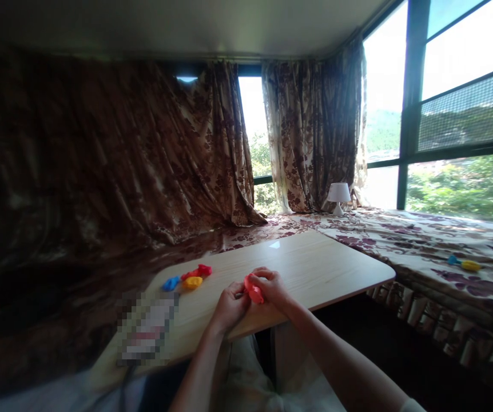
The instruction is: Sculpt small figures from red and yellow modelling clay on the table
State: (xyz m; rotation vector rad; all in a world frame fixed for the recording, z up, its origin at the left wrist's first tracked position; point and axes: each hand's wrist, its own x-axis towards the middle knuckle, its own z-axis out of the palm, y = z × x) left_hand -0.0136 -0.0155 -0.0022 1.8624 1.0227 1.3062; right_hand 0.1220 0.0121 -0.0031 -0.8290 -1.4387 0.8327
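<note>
Both bare hands meet over the near edge of the pale wood-grain worktop (315, 269), with a crumpled, soft coral-red piece (255, 290) between them. The right hand (272, 290) has a closed grip on its upper part, thumb and fingers pinched together; the left hand (230, 309) curls in at its left side, fingers nearly shut, though whether they pinch any of it I cannot tell. The piece sits close to the worktop's near edge, above the person's lap, so if the right fingers loosen while the left has only light contact, it could drop over that edge. Pulling the hands apart too hard might stretch or tear it, if it is as thin as it looks. Farther left lie a blue crumpled piece (171, 283), a yellow one (193, 282) and a red one (202, 270), close enough together to be knocked or muddled by a careless sweep of the left forearm.
</note>
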